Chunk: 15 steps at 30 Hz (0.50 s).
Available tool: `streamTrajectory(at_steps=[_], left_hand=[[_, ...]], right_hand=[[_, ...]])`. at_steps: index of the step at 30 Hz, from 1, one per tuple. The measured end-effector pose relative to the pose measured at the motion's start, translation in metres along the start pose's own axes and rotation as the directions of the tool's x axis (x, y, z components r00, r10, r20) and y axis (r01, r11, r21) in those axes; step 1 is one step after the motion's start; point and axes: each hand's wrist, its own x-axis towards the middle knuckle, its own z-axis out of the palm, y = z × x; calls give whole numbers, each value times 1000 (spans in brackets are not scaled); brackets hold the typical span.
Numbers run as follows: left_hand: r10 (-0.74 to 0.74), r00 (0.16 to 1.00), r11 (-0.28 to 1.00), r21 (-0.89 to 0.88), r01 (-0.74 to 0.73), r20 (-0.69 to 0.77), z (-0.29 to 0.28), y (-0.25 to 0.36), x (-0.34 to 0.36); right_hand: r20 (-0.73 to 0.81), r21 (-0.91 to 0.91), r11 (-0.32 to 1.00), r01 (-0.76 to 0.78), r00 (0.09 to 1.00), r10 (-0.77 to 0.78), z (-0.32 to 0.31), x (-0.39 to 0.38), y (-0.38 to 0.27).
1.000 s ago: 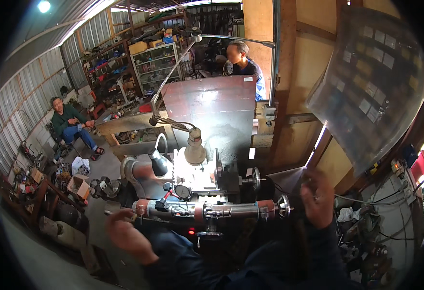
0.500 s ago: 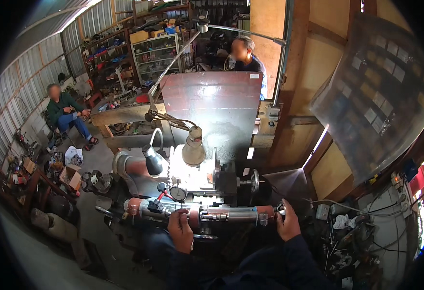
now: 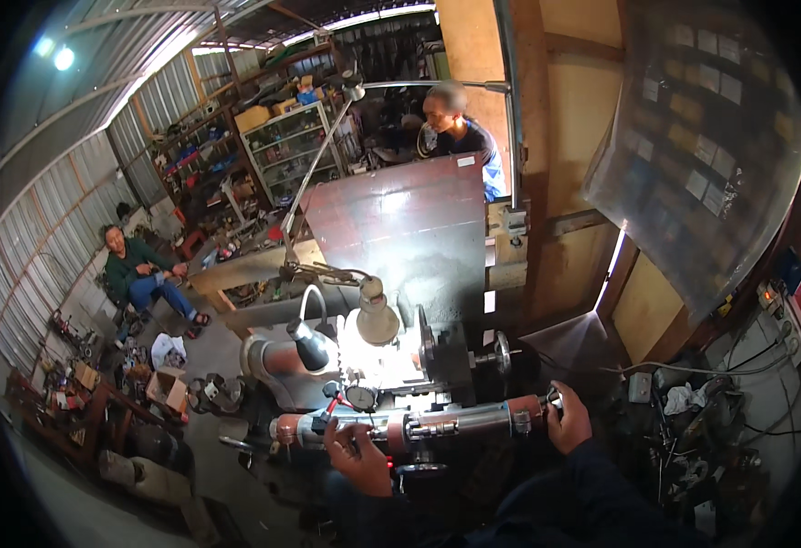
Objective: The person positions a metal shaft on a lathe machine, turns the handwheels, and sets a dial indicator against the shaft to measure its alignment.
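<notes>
My right hand (image 3: 569, 422) is closed round a small metal handle (image 3: 555, 398) at the right end of a long machine table with a steel cylinder (image 3: 490, 421) and reddish-brown end blocks. In front of the left part of that table is my left hand (image 3: 362, 461), its fingers raised, partly bent and apart, with nothing visible in them. Just above its fingertips sits a round dial gauge (image 3: 361, 398), beside a red and black holder (image 3: 331, 398). A bright work lamp (image 3: 313, 345) lights the machine behind, and glare hides detail there.
A large metal sheet (image 3: 400, 205) stands behind the machine. One person (image 3: 460, 132) is beyond it; another (image 3: 147, 274) sits at the far left. A handwheel (image 3: 503, 353) juts out at the machine's right. Cluttered tools and cables (image 3: 693, 438) lie at right, an open cardboard box (image 3: 168, 391) at left.
The whole view has shifted and tilted. My left hand has moved leftward along the table from below the dial gauge, and its fingers have spread. My right hand stays on the handle.
</notes>
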Motion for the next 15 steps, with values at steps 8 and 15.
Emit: streamTrajectory(at_steps=[8, 15], left_hand=[[-71, 993, 985, 164, 56, 89, -6, 1, 8], [44, 964, 960, 257, -115, 264, -11, 0, 18]], right_hand=[[28, 12, 1000, -20, 999, 19, 0, -4, 5], [2, 69, 997, -44, 999, 44, 2, -5, 5]])
